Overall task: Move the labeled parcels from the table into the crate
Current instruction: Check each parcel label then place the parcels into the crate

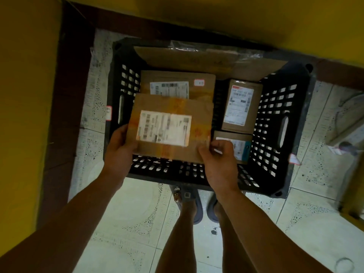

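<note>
A black slatted plastic crate (279,119) stands on the tiled floor below me. Over its near left part I hold a flat brown cardboard parcel (197,113) with yellow tape and a white shipping label. My left hand (118,148) grips its left edge and my right hand (218,160) grips its near right corner. Inside the crate lie a labeled parcel (177,83) at the back left, a smaller labeled box (241,105) at the right and a small box (241,144) near my right hand. A large flat cardboard piece (206,60) leans along the far wall.
Yellow walls (25,95) with a dark brown skirting close in at the left and the back. The white patterned floor tiles (134,217) stretch toward me, with my legs and sandals just behind the crate. Blurred objects lie at the right edge.
</note>
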Demonstrator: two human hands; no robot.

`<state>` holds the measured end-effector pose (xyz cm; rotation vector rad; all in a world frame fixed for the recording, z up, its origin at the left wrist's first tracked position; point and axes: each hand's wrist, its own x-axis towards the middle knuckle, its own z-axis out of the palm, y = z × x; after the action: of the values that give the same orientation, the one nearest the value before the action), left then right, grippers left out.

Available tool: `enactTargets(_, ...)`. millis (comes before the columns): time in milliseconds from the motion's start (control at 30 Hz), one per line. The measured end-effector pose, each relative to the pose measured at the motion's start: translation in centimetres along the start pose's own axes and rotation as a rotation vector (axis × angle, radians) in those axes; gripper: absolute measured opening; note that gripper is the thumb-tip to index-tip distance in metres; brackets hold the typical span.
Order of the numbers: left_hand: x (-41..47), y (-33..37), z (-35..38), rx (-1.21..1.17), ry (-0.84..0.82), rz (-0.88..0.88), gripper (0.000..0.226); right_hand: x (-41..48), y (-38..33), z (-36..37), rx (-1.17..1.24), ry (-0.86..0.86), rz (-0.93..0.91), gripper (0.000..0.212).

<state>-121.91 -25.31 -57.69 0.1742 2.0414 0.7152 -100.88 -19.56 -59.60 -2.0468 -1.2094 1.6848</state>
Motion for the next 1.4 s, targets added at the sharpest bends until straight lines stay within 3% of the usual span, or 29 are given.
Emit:
enactTargets(100, 0.2, -1.5, 0.4, 0.408, -0.087, 0.019, 0.045, 0.4, 1.1, 1.0, -0.158, -0.141, -0.022, 0.025)
enactTargets(200, 0.9, -2.3, 1.0, 0.625, -0.109, 0.025, 0.073, 1.2, 2.4, 1.7, -0.391, -0.191, 0.027, 0.02)
enactTargets(267, 1.9, -2.5, 1.6, 0.699, -0.146, -0.017, 0.085, 1.8, 3.0, 1.9, -0.46, -0.184, 0.046, 0.017)
enactTargets(467, 3.6, -3.1, 3.4, 0.806, -0.131, -0.104, 0.084, 3.7, 3.9, 3.1, -0.543, -0.142, 0.048, 0.025)
enactTargets(633, 1.4, -2.0, 3.6, 0.689, -0.039, -0.146, 0.084, 2.2, 3.6, 1.5, -0.432, -0.247, 0.106, 0.015)
enactTargets(733, -2.1, -0.1, 3.6, 0.621, 0.065, -0.022, 0.07, 0.5, 1.6, -1.4, -0.328, -0.242, 0.113, 0.016)
enactTargets(867, -9.6, 4.7, 4.3, 0.392, -0.074, 0.032, 0.026, -3.8, -3.2, -6.9, -0.234, -0.273, 0.189, 0.012)
enactTargets(933, -13.9, 7.5, 4.9, 0.159, -0.133, -0.023, 0.024, -6.6, -5.5, -9.8, -0.131, -0.217, 0.215, 0.016)
enactTargets(1033, -21.0, 11.9, 5.4, 0.06, -0.256, 0.011, 0.027, -12.4, -10.0, -15.0, -0.022, -0.125, 0.192, 0.023)
enactTargets(1233, -33.7, 19.1, 4.7, 0.112, -0.505, 0.168, 0.024, -26.0, -15.7, -25.1, 0.085, 0.072, 0.057, 0.024)
enactTargets(1400, -43.6, 23.8, 6.1, 0.16, -0.649, 0.289, 0.021, -37.5, -16.2, -31.5, 0.177, 0.283, 0.039, 0.029)
